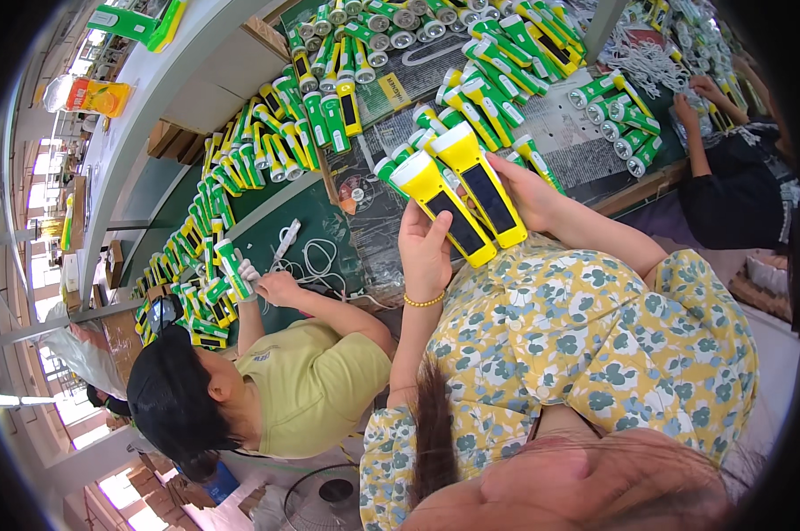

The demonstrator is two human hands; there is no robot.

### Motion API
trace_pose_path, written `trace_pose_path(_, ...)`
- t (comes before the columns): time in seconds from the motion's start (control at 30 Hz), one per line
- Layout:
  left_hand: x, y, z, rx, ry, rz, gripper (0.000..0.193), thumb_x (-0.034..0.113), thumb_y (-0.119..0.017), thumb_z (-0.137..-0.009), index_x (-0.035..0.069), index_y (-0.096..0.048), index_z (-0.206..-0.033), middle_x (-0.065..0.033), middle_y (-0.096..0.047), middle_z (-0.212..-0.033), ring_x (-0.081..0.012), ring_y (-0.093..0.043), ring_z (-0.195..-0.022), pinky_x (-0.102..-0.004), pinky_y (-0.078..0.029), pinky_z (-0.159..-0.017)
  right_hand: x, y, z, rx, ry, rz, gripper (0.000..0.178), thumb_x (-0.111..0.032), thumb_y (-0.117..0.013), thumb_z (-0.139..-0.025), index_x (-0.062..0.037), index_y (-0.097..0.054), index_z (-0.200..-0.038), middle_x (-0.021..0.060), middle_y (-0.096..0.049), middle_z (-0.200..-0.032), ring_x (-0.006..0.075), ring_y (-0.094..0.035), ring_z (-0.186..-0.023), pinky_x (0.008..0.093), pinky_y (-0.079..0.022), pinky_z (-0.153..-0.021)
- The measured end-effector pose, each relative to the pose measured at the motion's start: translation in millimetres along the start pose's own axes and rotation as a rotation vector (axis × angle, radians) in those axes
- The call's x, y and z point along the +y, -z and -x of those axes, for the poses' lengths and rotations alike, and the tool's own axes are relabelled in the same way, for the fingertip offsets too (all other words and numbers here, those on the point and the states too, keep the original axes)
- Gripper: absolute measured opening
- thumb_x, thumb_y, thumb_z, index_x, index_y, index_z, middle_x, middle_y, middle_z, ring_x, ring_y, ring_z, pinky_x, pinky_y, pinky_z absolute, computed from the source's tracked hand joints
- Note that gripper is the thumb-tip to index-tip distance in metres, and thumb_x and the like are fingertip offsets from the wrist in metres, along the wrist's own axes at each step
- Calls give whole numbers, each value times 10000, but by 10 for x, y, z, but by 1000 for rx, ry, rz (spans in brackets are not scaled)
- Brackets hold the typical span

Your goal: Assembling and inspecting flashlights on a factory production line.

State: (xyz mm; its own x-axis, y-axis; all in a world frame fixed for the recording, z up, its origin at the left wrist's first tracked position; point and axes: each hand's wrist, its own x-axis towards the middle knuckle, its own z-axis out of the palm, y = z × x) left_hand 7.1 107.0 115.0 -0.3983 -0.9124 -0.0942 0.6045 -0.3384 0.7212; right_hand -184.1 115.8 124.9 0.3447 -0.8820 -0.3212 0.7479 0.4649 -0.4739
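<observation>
Holding two yellow flashlights side by side, the person is keeping both units above the lap, lens ends pointing far and dark solar panels facing up, so both faces are readable at once. The left hand (425,246) is wrapping its fingers around the tail of the left flashlight (442,208), closed firmly on the body. The right hand (525,190) is gripping the right flashlight (481,181) from its right side, fingers curled behind the casing; the two units are lying just beside each other, nearly touching.

The green workbench (324,221) is lying far of the hands, and it is carrying rows of green-and-white flashlights (316,115) laid parallel, which is keeping them sorted and reachable. A coiled white cable (316,261) is resting on the bench near the left.

On the left, a co-worker in a yellow-green shirt (316,385) is lifting one green flashlight (233,270) with a gloved hand. At the far right, another person's hands (696,102) are working over more green units.
</observation>
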Motion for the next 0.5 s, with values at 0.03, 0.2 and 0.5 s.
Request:
trace_pose_path(0.03,4,-5,-3,-2,-3,-10,515,-37,-604,-863,14,-405,-1336,-88,-554,-1241,-188,-559,-1130,-333,-478,-947,-3,8,-10,-20,3,1,408,-388,-367,-1003,-116,-487,-1283,86,-625,-1098,184,-622,-927,359,-525,-815)
trace_pose_path(0.2,12,-23,2,-10,-18,-27,527,-31,-612,-861,8,-399,-1342,-87,-553,-1242,-188,-559,-1130,-324,-473,-948,14,35,-47,-19,5,-4,410,-392,-368,-1002,-118,-487,-1283,80,-626,-1089,174,-622,-907,349,-529,-801)
trace_pose_path(0.5,-88,15,-72,26,-62,-47,393,14,-565,-902,20,-444,-1276,-143,-593,-1190,-227,-610,-1054,-368,-522,-898,10,76,-93,-8,-17,-29,418,-412,-366,-997,-117,-516,-1252,83,-643,-1043,180,-634,-858,354,-541,-772)
